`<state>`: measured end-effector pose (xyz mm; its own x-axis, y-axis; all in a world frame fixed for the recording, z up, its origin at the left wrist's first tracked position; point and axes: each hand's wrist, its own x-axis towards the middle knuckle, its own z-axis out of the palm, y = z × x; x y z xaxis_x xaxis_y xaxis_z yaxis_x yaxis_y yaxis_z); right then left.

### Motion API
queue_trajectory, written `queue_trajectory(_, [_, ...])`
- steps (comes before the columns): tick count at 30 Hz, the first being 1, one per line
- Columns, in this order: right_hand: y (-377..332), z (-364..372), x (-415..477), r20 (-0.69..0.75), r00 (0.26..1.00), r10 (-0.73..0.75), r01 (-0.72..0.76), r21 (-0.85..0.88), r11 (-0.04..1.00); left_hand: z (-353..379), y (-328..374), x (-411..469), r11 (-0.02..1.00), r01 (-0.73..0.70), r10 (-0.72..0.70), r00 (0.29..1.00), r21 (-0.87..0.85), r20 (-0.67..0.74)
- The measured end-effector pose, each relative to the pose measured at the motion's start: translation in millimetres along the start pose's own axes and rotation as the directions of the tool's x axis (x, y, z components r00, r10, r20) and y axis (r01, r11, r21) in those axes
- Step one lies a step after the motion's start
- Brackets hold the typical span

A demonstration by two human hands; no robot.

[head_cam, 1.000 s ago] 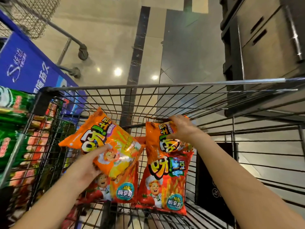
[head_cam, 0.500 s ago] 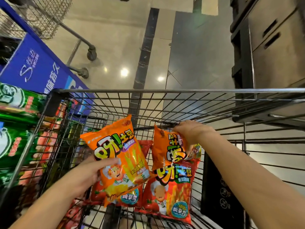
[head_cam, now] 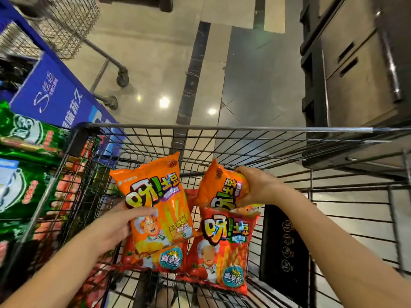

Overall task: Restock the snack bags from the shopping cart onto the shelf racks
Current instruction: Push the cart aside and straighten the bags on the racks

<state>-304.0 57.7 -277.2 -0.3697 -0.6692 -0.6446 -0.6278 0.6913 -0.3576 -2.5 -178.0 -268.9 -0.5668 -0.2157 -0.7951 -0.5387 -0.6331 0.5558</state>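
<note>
Snack bags: each hand grips an orange one, left hand (head_cam: 111, 227) and right hand (head_cam: 258, 187) (red bags (head_cam: 222, 252) wait in the shopping cart (head_cam: 222, 127)); none shelved yet.

A blue sign (head_cam: 55, 94) with white lettering is seen at the floor's left edge, and a second wire trolley (head_cam: 66, 25) is parked on castors behind it. The glossy floor (head_cam: 151, 52) is crossed by a dark stripe (head_cam: 193, 74), with ceiling lights reflected. A grey steel cabinet (head_cam: 360, 74) is stood along the right edge.
</note>
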Motion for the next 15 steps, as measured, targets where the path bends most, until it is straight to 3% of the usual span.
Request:
queue_trajectory(4, [-14.5, 0.9, -41.1, -0.136, 0.988, 0.074, -0.027, 0.319, 0.947, -1.3, 15.2, -21.5, 0.998, -0.026, 0.025, 1.0, 0.051, 0.012])
queue_trajectory(8, [-32.4, -2.8, -80.2, -0.17, 0.975, 0.147, -0.02, 0.585, 0.811, -2.0, 35.9, -50.0, 0.984, -0.089, 0.09, 0.996, 0.154, 0.004])
queue_trajectory(15, [-77.0, -31.9, -140.7, -0.25, 0.958, 0.139, 0.103, 0.755, 0.648, 6.6, 84.7, -123.5, 0.923, -0.297, 0.288, 0.955, 0.246, 0.072])
